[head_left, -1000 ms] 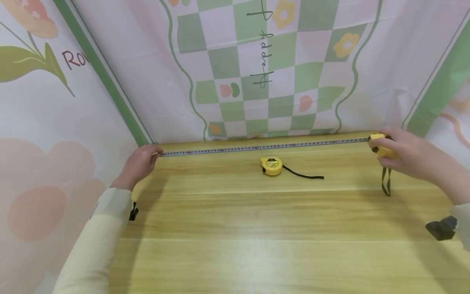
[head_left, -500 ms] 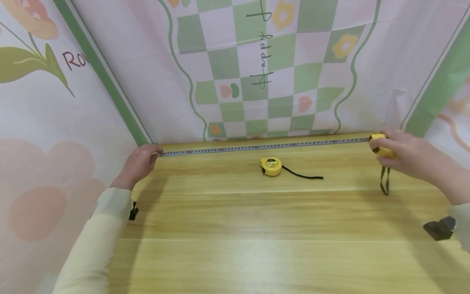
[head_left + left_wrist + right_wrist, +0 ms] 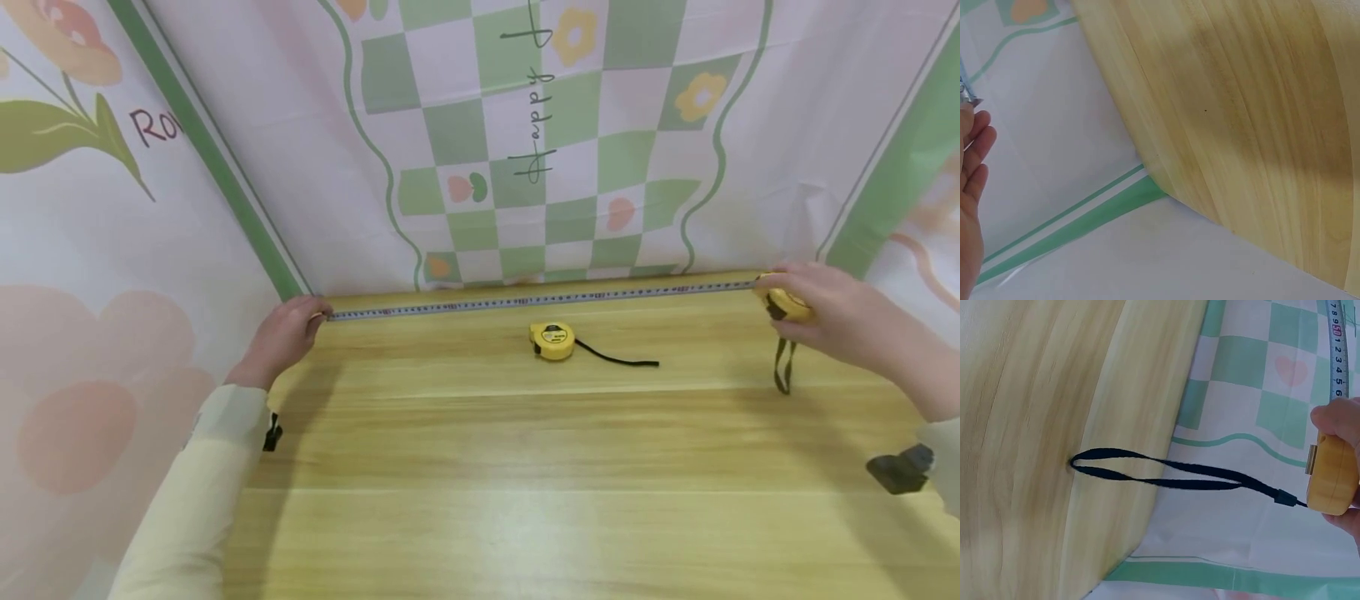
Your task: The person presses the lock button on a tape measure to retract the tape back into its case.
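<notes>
A tape measure's blade (image 3: 525,301) stretches nearly level across the back of the wooden table, between both hands. My left hand (image 3: 283,333) pinches its end at the back left corner; in the left wrist view the metal end hook (image 3: 969,97) shows just above the fingers. My right hand (image 3: 840,312) grips the yellow case (image 3: 1333,475) at the back right, thumb on top where the blade comes out. A black wrist strap (image 3: 1191,475) dangles from the case. Near the middle lies a second yellow tape measure (image 3: 553,341), its blade drawn in and its black strap trailing right.
The wood-grain table (image 3: 525,467) meets a printed cloth backdrop (image 3: 510,167) at its back edge. More cloth with flower prints (image 3: 90,333) hangs along the left side, and a green-striped panel (image 3: 892,192) stands at the right.
The right hand has turned the case slightly, covering more of its front in the head view. The drawn-out blade and left hand hold nearly still.
</notes>
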`<state>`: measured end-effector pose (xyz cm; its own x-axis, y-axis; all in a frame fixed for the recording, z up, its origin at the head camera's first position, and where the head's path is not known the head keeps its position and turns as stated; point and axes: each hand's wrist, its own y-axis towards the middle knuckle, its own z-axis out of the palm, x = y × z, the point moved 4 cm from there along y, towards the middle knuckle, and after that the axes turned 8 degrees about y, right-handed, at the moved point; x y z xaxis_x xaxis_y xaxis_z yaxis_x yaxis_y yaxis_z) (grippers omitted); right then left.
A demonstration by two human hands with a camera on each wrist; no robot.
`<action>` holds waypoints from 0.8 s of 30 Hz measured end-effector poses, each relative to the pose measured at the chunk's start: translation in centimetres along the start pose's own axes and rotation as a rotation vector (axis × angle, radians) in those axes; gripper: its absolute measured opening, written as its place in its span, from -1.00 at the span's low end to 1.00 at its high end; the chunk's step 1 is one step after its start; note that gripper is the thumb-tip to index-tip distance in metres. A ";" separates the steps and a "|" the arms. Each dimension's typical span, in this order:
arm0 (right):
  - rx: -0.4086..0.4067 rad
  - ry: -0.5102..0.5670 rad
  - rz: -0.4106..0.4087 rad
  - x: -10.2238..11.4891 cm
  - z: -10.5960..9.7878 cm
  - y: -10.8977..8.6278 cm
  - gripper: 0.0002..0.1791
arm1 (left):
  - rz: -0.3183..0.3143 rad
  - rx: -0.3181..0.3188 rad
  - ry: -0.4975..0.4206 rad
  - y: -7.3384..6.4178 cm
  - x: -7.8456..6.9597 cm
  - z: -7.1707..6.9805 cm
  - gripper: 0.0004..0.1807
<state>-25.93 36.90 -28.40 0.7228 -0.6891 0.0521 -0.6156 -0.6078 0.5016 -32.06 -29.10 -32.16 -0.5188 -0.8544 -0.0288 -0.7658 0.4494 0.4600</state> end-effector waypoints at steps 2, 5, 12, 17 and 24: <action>0.033 0.020 0.108 -0.4 0.0 -0.1 -0.38 | 0.000 0.005 0.001 0.0 0.0 0.1 -0.81; 0.055 0.035 0.212 -0.9 0.0 -0.3 -0.28 | 0.002 0.003 0.000 -0.1 0.0 0.1 -0.82; 0.051 0.011 0.244 -1.2 -0.1 -0.9 -0.19 | 0.021 -0.014 0.001 -0.1 -0.1 0.2 -0.82; 0.040 0.011 0.246 -1.2 0.0 -1.0 -0.15 | 0.012 -0.004 0.001 0.0 0.1 0.3 -0.81; 0.024 0.014 0.260 -1.5 -0.1 -1.1 -0.18 | 0.006 -0.003 -0.007 0.0 0.2 0.4 -0.82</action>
<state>-26.35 38.66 -28.94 0.5433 -0.8180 0.1888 -0.7885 -0.4200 0.4492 -32.28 -29.19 -32.51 -0.5261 -0.8498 -0.0325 -0.7613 0.4536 0.4633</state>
